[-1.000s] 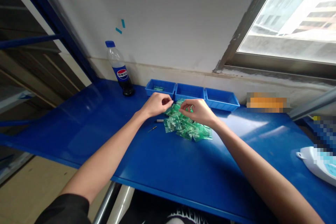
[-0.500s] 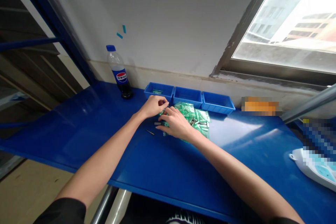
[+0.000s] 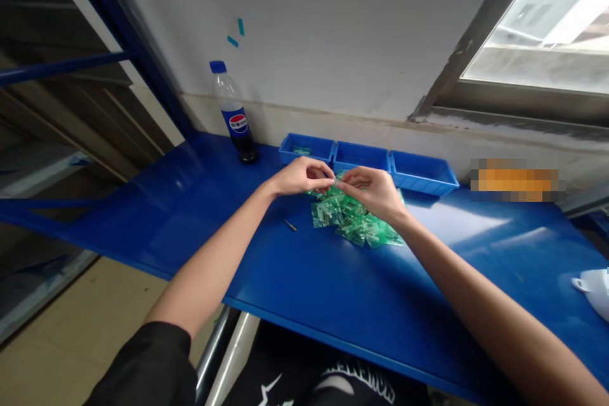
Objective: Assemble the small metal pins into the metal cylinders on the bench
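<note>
Pinched nearly closed, fingertips of your left hand (image 3: 299,176) and right hand (image 3: 375,191) meet at a small pale item (image 3: 337,182) — too small to identify — above the green packets (image 3: 354,219), near the blue bins (image 3: 361,156).

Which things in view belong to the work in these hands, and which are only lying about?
Likely in use:
- green packets, beneath the left hand and right hand
- blue trays; the left one holds something greenish

Probably lying about:
- cola bottle
- pixelated orange object
- thin piece, uncertain
</note>
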Motion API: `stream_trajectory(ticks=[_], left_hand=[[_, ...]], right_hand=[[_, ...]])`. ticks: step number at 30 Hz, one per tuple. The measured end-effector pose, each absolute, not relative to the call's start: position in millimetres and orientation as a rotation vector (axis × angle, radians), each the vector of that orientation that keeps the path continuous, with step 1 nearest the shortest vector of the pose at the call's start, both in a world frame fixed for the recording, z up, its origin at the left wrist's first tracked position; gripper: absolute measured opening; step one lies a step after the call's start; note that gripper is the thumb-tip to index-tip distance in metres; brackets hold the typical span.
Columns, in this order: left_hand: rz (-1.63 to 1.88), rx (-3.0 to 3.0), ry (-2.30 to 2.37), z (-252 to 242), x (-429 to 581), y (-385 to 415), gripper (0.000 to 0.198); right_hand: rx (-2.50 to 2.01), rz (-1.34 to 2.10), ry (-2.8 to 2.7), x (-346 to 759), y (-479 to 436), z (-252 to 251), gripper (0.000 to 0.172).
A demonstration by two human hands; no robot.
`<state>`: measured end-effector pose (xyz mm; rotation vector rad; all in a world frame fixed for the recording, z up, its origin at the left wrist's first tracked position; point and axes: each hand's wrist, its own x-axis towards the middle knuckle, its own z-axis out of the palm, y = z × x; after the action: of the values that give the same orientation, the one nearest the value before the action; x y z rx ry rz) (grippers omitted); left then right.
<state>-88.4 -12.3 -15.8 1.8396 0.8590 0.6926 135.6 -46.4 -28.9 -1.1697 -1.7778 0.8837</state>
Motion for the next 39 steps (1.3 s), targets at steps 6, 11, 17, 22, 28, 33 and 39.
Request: stream_trajectory(ticks=[6,11,17,22,28,33,39], left_hand=[[0.761,1.764,0.855,-15,-95,-25,0.031],[0.879,1.690,0.892,-25,-105,-36,0.037],[0.956,1.681,0.901,-27,-107,-41,0.039],[0.973,1.725,0.921,-28,-100,-43,0.039],[0.911,1.974,1.041,-25,-97,-45,0.026],[0.656,2.165,1.015,-20,-105,-45,0.019],[0.284,2.151,0.833,0,-128,-44,0.018]], right_hand=[[-1.045,1.099,-1.648,128,-51,-29,0.040],[-1.004,1.219,-1.662,119,-62,-26,0.039],[-0.965,1.379,-1.554,119,-67,-22,0.038],[-1.007,1.359,-1.543,122,-63,-22,0.034],[-1.111,1.057,-1.331,134,-45,-25,0.037],[-1.087,0.980,-1.296,144,-36,-24,0.042],[-1.118,0.957,-1.394,141,-42,-19,0.029]])
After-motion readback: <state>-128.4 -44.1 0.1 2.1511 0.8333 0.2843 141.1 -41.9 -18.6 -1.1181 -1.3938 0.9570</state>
